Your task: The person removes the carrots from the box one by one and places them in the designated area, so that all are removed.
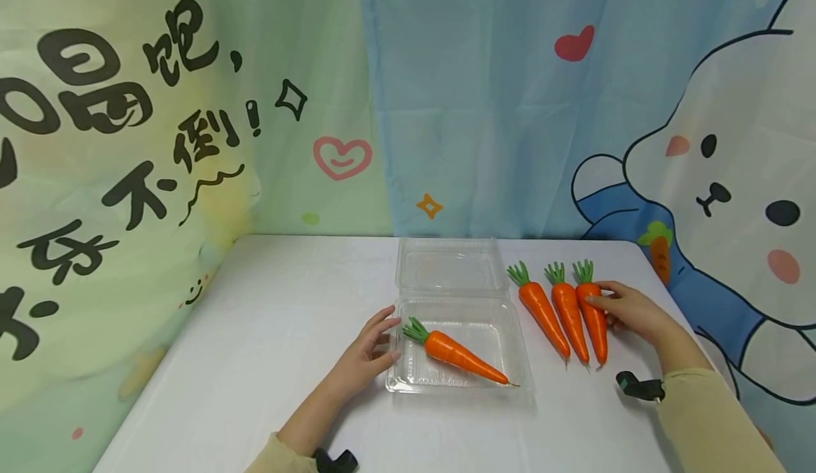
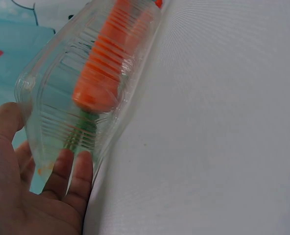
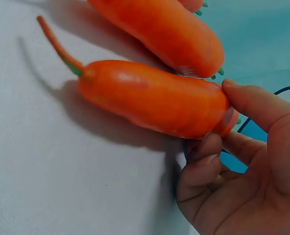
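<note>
Left hand [image 1: 370, 349]: fingers straight against clear container [image 1: 459, 345] edge; right hand [image 1: 627, 310]: fingers pinching rightmost carrot [image 1: 593, 317] near its top, long axis pointing toward the person

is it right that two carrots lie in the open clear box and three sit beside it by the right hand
Not quite: the head view shows only one carrot in the open clear box. The rest holds: three carrots lie beside it, by the right hand, which grips the rightmost one.
</note>
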`<state>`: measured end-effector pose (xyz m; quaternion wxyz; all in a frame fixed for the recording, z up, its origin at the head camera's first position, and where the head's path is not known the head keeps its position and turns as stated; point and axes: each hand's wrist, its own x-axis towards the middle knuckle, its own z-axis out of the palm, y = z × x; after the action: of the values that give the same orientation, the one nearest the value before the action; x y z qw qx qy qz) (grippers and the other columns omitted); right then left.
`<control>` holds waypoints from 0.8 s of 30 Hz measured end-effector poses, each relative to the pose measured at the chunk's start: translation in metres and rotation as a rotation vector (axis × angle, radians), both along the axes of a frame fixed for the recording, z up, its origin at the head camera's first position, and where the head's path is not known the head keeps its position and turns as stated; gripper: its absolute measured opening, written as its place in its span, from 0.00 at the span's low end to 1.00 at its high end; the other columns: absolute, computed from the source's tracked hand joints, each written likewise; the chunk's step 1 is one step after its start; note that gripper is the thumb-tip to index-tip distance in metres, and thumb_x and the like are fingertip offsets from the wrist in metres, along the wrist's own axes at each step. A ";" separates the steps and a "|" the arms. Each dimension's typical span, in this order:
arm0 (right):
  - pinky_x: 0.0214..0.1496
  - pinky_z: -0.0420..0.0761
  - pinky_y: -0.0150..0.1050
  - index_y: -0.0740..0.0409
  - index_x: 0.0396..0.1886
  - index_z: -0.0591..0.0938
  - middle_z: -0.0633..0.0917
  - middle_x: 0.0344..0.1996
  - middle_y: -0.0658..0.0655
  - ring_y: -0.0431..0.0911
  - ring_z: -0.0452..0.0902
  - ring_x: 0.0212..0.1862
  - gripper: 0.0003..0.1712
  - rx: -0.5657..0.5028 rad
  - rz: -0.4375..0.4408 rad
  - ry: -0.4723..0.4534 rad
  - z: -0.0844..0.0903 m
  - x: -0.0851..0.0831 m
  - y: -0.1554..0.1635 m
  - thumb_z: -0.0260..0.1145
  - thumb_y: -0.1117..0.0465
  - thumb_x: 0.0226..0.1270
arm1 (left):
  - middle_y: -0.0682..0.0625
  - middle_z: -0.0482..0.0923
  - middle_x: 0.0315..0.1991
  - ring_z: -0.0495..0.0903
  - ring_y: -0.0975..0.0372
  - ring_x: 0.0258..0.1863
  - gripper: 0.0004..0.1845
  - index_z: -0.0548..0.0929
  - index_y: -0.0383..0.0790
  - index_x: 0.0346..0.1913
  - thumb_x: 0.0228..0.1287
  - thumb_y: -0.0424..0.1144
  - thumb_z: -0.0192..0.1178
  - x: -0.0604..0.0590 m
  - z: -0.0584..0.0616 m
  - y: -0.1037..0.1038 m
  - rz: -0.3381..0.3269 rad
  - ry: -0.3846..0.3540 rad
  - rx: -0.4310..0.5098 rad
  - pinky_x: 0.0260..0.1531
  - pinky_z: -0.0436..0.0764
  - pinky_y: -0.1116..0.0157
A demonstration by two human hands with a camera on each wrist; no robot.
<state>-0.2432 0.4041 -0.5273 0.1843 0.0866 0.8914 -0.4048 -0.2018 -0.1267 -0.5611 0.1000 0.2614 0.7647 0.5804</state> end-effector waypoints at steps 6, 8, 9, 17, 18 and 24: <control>0.39 0.76 0.38 0.70 0.75 0.52 0.68 0.57 0.77 0.52 0.73 0.40 0.54 0.052 -0.008 -0.014 0.006 0.001 0.000 0.56 0.33 0.69 | 0.51 0.46 0.80 0.75 0.47 0.61 0.32 0.65 0.44 0.72 0.68 0.38 0.62 0.000 0.000 -0.001 0.004 -0.007 -0.013 0.58 0.77 0.61; 0.42 0.78 0.40 0.70 0.75 0.52 0.65 0.60 0.80 0.54 0.73 0.43 0.55 0.080 -0.008 -0.016 0.010 0.002 0.000 0.56 0.32 0.69 | 0.52 0.46 0.80 0.74 0.47 0.62 0.32 0.65 0.44 0.72 0.68 0.38 0.62 0.000 0.000 0.000 0.004 -0.008 -0.014 0.58 0.77 0.60; 0.44 0.79 0.41 0.71 0.75 0.52 0.64 0.62 0.80 0.56 0.73 0.45 0.55 0.092 -0.006 -0.018 0.011 0.002 0.000 0.55 0.32 0.69 | 0.52 0.46 0.80 0.74 0.47 0.62 0.32 0.65 0.44 0.72 0.68 0.38 0.62 0.000 0.000 0.000 0.003 -0.008 -0.013 0.58 0.77 0.60; 0.41 0.83 0.44 0.71 0.73 0.57 0.64 0.62 0.81 0.60 0.75 0.45 0.49 0.219 0.031 0.079 0.030 0.002 -0.006 0.56 0.36 0.71 | 0.51 0.46 0.80 0.75 0.47 0.61 0.32 0.65 0.42 0.72 0.68 0.37 0.62 -0.001 -0.001 0.000 0.000 -0.007 -0.009 0.58 0.77 0.60; 0.40 0.84 0.44 0.70 0.73 0.57 0.64 0.62 0.81 0.61 0.75 0.45 0.49 0.235 0.036 0.100 0.033 0.001 -0.009 0.56 0.36 0.71 | 0.51 0.46 0.80 0.75 0.47 0.61 0.32 0.65 0.42 0.72 0.68 0.37 0.62 -0.001 -0.001 0.000 0.000 -0.006 -0.010 0.58 0.77 0.60; 0.50 0.81 0.59 0.64 0.73 0.61 0.65 0.64 0.78 0.68 0.68 0.56 0.47 0.283 0.090 0.185 0.058 -0.002 -0.037 0.56 0.33 0.69 | 0.52 0.46 0.80 0.75 0.48 0.61 0.31 0.65 0.43 0.72 0.68 0.36 0.62 -0.001 -0.001 0.000 0.002 -0.011 -0.010 0.59 0.77 0.58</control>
<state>-0.2447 0.3674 -0.4696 0.1054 0.0340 0.9557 -0.2728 -0.2030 -0.1264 -0.5626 0.1051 0.2567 0.7675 0.5780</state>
